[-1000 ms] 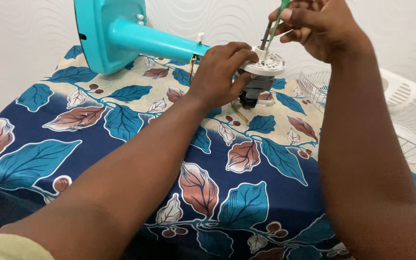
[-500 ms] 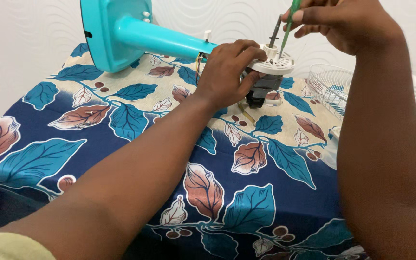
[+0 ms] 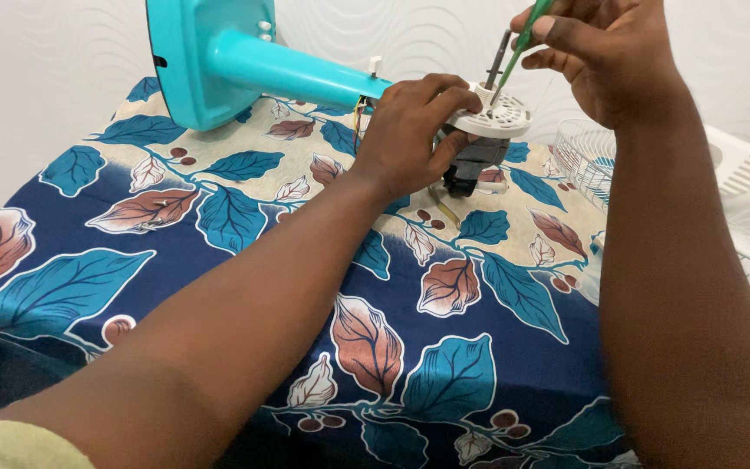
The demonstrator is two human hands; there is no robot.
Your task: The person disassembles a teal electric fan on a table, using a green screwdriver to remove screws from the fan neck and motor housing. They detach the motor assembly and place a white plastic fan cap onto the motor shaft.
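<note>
The fan motor (image 3: 477,143) sits at the far side of the table, dark below with a round white holed plate on top; the left hand (image 3: 410,130) wraps tight around it; the right hand (image 3: 605,52) pinches a thin green screwdriver (image 3: 518,48) over it; a smooth teal plastic stand (image 3: 245,61) lies to the left on the leafy blue cloth (image 3: 444,295).

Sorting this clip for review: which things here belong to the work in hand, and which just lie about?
In use:
left hand gripping the white vented motor cover
right hand holding the green-handled screwdriver
turquoise plastic fan stand

Lying about:
white wire fan guards
leaf-patterned blue tablecloth
</note>
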